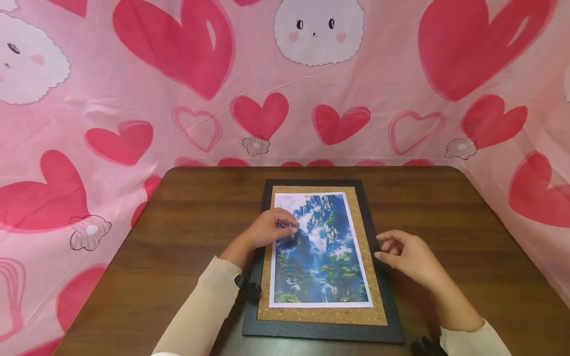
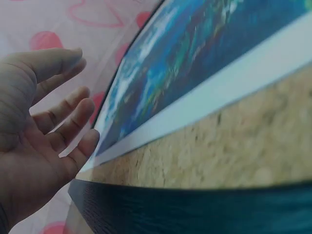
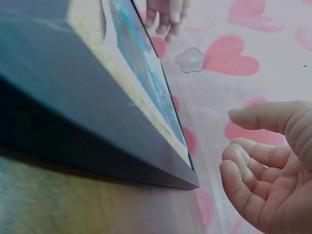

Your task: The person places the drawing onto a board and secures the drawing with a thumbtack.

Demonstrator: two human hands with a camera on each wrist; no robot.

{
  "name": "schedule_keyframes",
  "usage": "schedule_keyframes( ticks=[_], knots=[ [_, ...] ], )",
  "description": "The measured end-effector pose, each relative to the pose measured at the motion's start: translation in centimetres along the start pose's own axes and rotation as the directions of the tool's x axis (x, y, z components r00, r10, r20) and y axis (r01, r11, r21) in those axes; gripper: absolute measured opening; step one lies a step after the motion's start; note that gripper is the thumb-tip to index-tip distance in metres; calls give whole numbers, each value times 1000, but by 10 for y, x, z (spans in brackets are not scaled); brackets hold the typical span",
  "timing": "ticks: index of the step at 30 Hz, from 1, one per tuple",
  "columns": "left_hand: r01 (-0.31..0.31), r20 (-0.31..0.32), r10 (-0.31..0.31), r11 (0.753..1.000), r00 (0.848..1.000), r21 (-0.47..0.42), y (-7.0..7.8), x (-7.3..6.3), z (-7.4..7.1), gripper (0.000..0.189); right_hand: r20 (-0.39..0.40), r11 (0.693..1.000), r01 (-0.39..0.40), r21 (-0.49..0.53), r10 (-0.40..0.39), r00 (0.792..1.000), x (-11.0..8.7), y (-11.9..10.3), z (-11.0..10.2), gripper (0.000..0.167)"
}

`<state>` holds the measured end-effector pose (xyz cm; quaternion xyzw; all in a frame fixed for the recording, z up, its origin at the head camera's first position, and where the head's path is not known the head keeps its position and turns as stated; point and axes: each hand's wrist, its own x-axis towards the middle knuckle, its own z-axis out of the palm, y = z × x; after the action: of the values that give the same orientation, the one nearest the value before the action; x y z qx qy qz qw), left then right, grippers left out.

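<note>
A landscape print (image 1: 320,257) of blue mountains and green trees lies on a cork board (image 1: 320,316) with a black frame (image 1: 325,331). A small round dot (image 1: 306,197) shows at the print's top edge; its kind is too small to tell. My left hand (image 1: 271,228) is over the print's left side, its fingers loosely bent. Nothing shows between those fingers (image 2: 73,109) in the left wrist view. Just beyond the frame's right side is my right hand (image 1: 407,253), fingers relaxed and holding nothing in the right wrist view. Whether either hand touches the board is unclear.
The board lies on a dark brown wooden table (image 1: 178,237). Behind and beside the table hangs a pink cloth (image 1: 303,84) with red hearts. A black wrist device (image 1: 249,287) sits at the left cuff, close to the frame's left side.
</note>
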<state>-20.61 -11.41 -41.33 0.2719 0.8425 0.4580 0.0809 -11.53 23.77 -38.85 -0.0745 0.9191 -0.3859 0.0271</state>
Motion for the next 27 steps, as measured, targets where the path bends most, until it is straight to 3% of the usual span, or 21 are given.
schedule_keyframes(
  ticks=[6,11,17,21,27],
  knots=[
    [-26,-107,20,998,994,-51,5,-13,-2,19,-70,999,20,50,-17,997,5,-2,-9,35],
    [9,-189,-20,998,982,-62,7,-29,-12,19,-142,998,36,46,-29,989,7,-2,-16,34],
    [-1,-343,-17,999,939,-51,2,-49,-28,16,-236,993,88,78,-67,969,2,5,-28,33],
    [19,-407,-31,999,913,-34,2,-64,-40,19,-309,991,100,86,-69,948,-2,13,-37,31],
    [66,-443,-55,998,895,10,28,-86,-62,24,-373,989,129,70,-94,923,-7,26,-51,29]
  ],
)
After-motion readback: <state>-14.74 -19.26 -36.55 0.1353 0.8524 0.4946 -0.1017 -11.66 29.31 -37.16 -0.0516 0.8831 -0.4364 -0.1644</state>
